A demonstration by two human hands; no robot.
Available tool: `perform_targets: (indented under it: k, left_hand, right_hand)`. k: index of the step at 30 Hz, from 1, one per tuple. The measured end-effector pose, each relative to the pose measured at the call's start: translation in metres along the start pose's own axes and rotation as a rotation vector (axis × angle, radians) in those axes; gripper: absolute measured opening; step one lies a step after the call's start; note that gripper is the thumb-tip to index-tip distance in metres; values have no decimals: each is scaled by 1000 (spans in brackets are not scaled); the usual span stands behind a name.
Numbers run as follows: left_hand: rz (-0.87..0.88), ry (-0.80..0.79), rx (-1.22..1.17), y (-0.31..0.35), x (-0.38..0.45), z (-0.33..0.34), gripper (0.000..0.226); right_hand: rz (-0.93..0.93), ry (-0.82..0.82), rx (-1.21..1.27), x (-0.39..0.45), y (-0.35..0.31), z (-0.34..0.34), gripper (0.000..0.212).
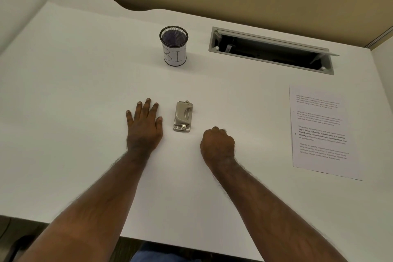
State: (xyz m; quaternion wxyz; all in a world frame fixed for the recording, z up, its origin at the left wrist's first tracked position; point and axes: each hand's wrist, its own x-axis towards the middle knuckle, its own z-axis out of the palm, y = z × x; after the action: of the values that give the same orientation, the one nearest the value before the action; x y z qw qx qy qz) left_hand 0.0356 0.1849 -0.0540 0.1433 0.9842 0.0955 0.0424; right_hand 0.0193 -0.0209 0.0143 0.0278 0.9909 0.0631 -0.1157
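While the left hand [144,127] lies flat, fingers spread, the right hand [217,144] is fisted, hole punch [183,116] between them toward the worktop's [85,91] near edge.

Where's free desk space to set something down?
Widest: left of the mesh cup and left hand. Also between mesh cup and hole punch, and between right hand and printed sheet. Crowded: hole punch between both hands.
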Motion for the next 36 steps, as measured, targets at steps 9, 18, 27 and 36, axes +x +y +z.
perform_targets:
  k: [9, 18, 27, 36]
  left_hand:
    - [-2, 2, -12, 1, -1, -2, 51]
    - [-12, -11, -8, 2, 0, -2, 50]
    - [-14, -1, -16, 4, -2, -5, 49]
    - [-7, 10, -11, 2, -1, -2, 50]
  right_hand:
    - [-86, 60, 45, -5, 14, 17, 8]
    - [184, 10, 664, 2, 73, 11, 21]
    - [29, -79, 520, -6, 55, 23, 19]
    - [-1, -77, 378, 2, 42, 15, 21]
